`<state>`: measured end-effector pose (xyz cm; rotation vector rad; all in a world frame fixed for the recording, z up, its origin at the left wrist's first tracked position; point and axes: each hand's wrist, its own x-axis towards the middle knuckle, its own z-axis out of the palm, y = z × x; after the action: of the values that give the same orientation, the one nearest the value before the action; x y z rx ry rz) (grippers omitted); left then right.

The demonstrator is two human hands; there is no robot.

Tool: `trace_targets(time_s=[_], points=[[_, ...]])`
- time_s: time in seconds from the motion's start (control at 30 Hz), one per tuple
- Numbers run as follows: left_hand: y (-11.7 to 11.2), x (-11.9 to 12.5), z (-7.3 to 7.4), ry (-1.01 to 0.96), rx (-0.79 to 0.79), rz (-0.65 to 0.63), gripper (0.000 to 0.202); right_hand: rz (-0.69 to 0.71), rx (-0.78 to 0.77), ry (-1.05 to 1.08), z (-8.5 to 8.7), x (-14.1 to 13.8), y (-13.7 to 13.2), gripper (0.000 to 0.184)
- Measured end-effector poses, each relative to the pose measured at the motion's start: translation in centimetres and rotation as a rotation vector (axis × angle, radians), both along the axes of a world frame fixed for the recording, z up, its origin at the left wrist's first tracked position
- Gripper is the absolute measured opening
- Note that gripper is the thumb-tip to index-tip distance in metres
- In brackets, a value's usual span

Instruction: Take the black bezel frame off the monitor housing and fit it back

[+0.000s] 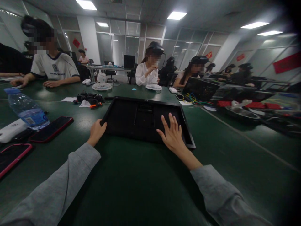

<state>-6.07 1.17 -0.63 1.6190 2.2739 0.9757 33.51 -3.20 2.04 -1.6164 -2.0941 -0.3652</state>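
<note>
A shallow black rectangular shell (pixel 119 121), which looks like a monitor housing with a raised rim and a recessed panel in its middle, lies on the green table (pixel 141 175). My left hand (pixel 97 131) is closed around its left edge, with the thumb on top. Over the right part of the shell my right hand (pixel 172 133) is spread, fingers apart and pointing away from me. Whether its palm touches the shell I cannot tell.
At the left are a water bottle (pixel 28 108), a phone (pixel 51 128) and a second red-edged phone (pixel 14 157). Beyond the shell are a white fan (pixel 102 86) and small black parts (pixel 88 98). A laptop (pixel 199 89) and cables stand at the right. Several people sit around the tables.
</note>
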Motion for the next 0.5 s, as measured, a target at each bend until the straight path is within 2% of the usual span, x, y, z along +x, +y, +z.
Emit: trace_targets(time_s=[0.1,0.2,0.5], points=[[0.0,0.0,0.1,0.004,-0.010,-0.001,0.045,0.024,-0.121,0.021,-0.9,-0.6,0.0,0.074],[-0.1,0.2,0.3,-0.001,-0.017,0.001,0.046,0.038,-0.174,0.003,-1.1,-0.5,-0.3,0.075],[-0.1,0.3,0.4,0.000,-0.003,-0.002,0.044,0.052,-0.192,-0.005,-1.4,-1.3,-1.2,0.075]])
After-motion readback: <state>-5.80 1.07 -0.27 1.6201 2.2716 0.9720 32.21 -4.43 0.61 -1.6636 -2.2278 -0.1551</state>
